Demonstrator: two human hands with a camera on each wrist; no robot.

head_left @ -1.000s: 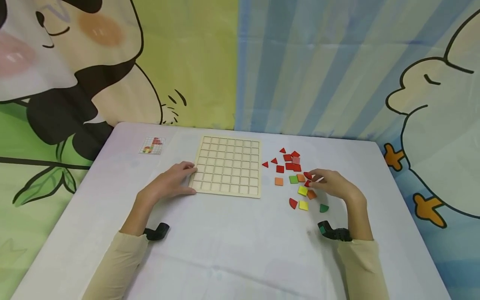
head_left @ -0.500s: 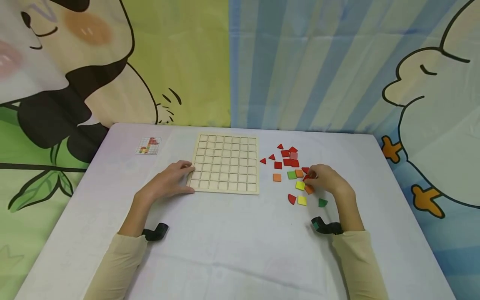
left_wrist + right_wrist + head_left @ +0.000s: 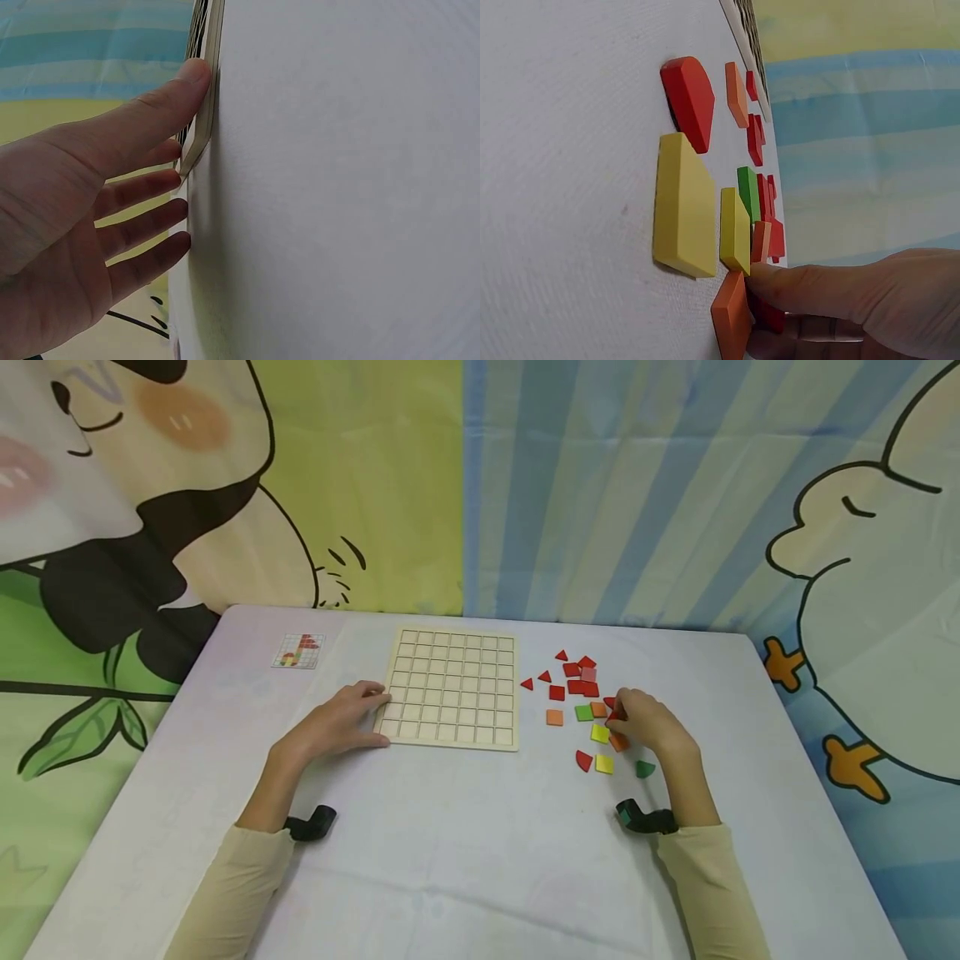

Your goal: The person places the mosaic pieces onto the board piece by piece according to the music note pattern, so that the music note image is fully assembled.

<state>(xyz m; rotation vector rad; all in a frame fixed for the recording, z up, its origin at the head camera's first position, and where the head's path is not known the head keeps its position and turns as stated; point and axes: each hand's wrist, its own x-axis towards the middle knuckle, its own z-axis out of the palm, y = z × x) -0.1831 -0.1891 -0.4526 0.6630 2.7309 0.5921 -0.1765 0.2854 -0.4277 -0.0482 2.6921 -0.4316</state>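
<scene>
A pale wooden grid board (image 3: 453, 689) lies flat at the middle of the table. My left hand (image 3: 337, 720) rests at its near left corner, thumb and index finger touching the edge; the left wrist view shows these fingers (image 3: 150, 217) nearly straight. To the right of the board, my right hand (image 3: 647, 718) is low over the loose tiles. Its thumb and fingers pinch a red tile (image 3: 769, 313), mostly hidden by the hand. Close beside that lie an orange tile (image 3: 732, 315), a yellow tile (image 3: 735, 229) and a green tile (image 3: 584, 713).
Several red squares and triangles (image 3: 576, 687) are grouped behind the right hand. Nearer me are a red quarter-round tile (image 3: 583, 761), a yellow square (image 3: 604, 764) and a dark green tile (image 3: 645, 769). A small pattern card (image 3: 298, 652) lies at the back left.
My right hand has moved slightly left and down onto the red tile among the others. The left hand stays at the board's corner. The head view has shifted a little.
</scene>
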